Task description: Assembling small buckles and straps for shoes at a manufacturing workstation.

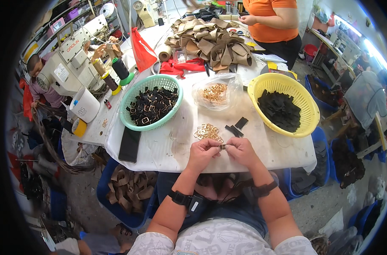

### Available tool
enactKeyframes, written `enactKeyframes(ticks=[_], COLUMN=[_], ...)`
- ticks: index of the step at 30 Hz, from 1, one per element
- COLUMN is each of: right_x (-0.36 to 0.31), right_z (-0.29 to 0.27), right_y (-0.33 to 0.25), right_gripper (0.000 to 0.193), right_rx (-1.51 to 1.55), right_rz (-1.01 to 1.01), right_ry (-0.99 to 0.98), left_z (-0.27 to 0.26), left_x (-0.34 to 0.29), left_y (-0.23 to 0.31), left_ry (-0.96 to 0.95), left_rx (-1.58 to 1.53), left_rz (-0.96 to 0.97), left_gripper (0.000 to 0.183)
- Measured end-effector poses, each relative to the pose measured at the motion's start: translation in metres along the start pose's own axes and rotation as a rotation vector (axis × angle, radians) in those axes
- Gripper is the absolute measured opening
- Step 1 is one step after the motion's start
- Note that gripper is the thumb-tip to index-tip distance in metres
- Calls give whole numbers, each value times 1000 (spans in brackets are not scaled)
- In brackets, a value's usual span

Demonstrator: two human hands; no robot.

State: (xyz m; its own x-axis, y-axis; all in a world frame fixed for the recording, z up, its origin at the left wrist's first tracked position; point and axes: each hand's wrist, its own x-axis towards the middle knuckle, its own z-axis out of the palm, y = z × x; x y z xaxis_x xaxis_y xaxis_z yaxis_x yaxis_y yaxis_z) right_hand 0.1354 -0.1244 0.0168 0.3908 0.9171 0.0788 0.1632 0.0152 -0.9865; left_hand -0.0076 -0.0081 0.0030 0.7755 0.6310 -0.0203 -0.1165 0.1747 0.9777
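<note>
At the table's near edge, my left hand (203,154) and my right hand (243,152) meet fingertip to fingertip. Both are closed in a pinch on a small gold buckle (222,146) with a dark strap piece at it; the fingers hide most of both. Just beyond my left hand lies a loose pile of gold buckles (207,131). Several short black strap pieces (241,123) lie beyond my right hand. Farther back, a clear plastic bag (228,101) holds more gold buckles.
A mint-green basket (126,119) holds black straps with buckles; a yellow basket (314,114) holds black strap pieces. A phone (129,145) lies at the left edge. Behind are piled brown pieces (214,40) and a person in orange (273,19). A sewing machine (68,63) stands left.
</note>
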Motion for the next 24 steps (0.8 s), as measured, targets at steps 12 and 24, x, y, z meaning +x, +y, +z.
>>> enactKeyframes(ticks=[12,24], right_x=[-1,2], right_z=[2,3], right_y=[-2,3], right_gripper=[17,15], right_rx=[-16,23], right_rz=[-6,15], right_ry=[21,52], left_z=[8,7], left_x=[-2,-1], left_y=[3,2], left_ry=[16,110], left_rx=[49,6], left_rz=[11,-16], left_gripper=[10,7])
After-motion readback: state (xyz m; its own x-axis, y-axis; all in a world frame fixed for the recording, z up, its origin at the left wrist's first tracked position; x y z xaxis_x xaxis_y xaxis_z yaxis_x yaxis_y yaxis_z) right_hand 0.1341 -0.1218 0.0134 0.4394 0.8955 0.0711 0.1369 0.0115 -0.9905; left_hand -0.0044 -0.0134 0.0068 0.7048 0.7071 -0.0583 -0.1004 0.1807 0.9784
